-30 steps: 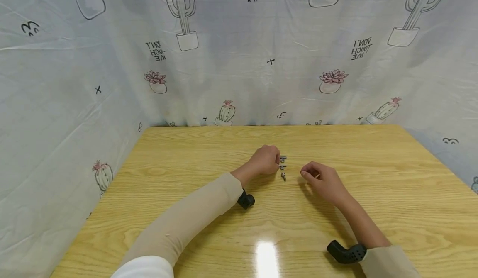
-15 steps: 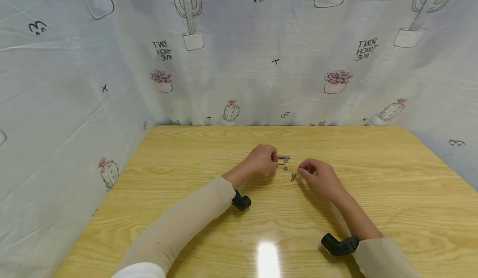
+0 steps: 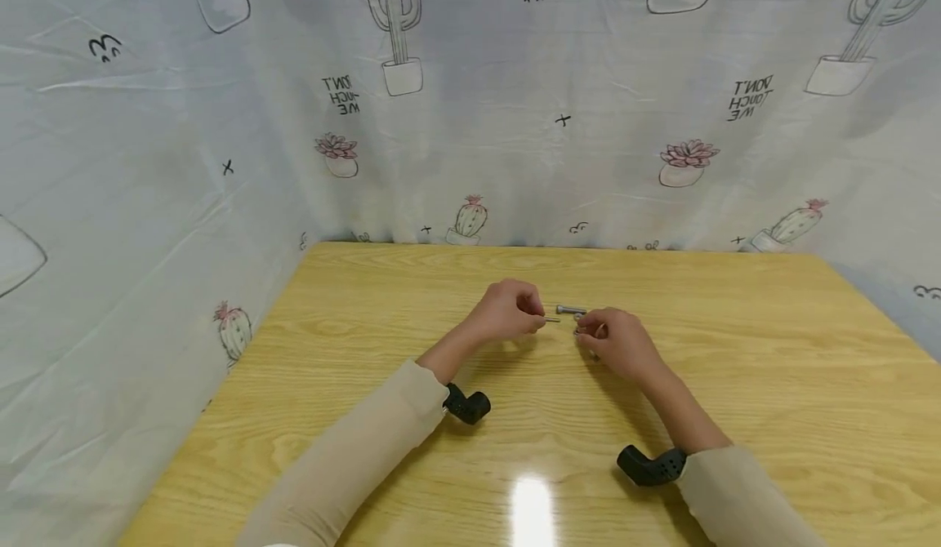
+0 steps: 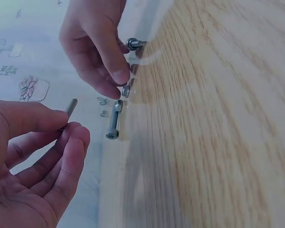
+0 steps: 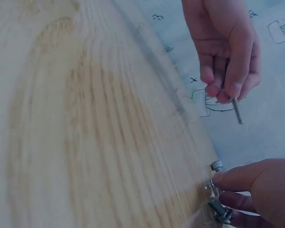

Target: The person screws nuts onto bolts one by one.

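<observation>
My left hand pinches a thin threaded screw between thumb and fingers, its free end pointing toward the right hand. In the head view my right hand is low over the table, its curled fingertips around a small nut. Whether they grip the nut cannot be made out. Just beyond lies a long socket-head bolt with another nut beside its far end. A short bolt with a ring-like piece on it lies under the right hand, mostly hidden in the head view.
The wooden table runs back to a pale curtain printed with cacti. Both sleeved wrists carry a black camera mount, the left mount and the right mount, close above the tabletop. Light glares on the front of the table.
The left hand has drawn left and turned, with the screw now showing at its fingertips. The right hand has moved from beside the short bolt to the nut. The head view has shifted slightly left.
</observation>
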Tool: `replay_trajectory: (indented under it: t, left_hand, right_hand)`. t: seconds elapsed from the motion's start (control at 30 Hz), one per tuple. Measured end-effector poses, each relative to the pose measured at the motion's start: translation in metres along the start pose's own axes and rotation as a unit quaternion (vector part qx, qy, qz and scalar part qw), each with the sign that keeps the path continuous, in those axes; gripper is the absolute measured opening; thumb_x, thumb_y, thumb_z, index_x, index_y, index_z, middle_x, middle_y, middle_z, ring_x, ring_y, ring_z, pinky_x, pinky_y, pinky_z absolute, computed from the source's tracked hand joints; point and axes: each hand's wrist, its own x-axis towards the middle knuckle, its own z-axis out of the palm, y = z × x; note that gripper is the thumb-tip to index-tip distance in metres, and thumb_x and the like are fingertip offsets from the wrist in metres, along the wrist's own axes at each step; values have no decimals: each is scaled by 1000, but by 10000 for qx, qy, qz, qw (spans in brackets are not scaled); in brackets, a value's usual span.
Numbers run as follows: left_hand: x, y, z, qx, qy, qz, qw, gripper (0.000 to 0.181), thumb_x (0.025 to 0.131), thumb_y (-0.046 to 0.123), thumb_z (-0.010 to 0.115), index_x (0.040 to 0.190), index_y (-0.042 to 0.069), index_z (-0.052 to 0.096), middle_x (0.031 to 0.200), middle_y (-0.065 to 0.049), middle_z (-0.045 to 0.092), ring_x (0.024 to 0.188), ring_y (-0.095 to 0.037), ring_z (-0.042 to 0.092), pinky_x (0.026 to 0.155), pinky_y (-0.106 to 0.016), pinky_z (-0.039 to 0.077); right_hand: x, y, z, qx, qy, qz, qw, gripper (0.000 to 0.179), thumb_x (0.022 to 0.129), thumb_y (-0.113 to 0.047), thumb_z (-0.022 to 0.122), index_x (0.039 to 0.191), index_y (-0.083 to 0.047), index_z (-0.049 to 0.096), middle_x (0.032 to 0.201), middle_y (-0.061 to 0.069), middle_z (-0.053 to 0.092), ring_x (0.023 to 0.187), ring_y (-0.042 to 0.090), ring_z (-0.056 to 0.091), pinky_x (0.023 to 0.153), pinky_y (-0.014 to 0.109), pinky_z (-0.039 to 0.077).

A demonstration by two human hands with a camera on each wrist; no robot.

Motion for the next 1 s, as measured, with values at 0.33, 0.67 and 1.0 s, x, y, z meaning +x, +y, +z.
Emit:
replay_trajectory:
  t: [0.33, 0.67, 1.0]
  left_hand:
    - [-6, 3, -3, -96, -12, 94, 9999, 6, 90, 13, 68, 84, 14, 67, 79, -1, 68, 78, -26, 68, 67, -24, 52]
    - [-7, 3, -3, -251, -55, 32, 9997, 4, 90, 13, 69, 87, 10, 68, 81, -2, 69, 78, -26, 68, 65, -24, 52]
    - [-7, 2, -2, -461, 71, -165, 9988, 4, 89, 13, 69, 86, 10, 68, 80, -3, 69, 79, -27, 69, 64, -24, 53]
  right_hand:
    - [5, 0, 1, -506, 128, -243, 9983, 7, 89, -10, 67, 92, -7, 73, 82, 6, 66, 66, 14, 53, 58, 28, 43]
    - [9, -5, 2, -896, 144, -136, 9958, 9, 88, -14, 69, 88, -7, 75, 82, 5, 70, 71, 15, 61, 63, 33, 51]
    - [8, -8, 5, -72, 431, -51, 9990, 12, 90, -15, 68, 95, -5, 73, 82, 5, 69, 73, 15, 59, 59, 28, 47]
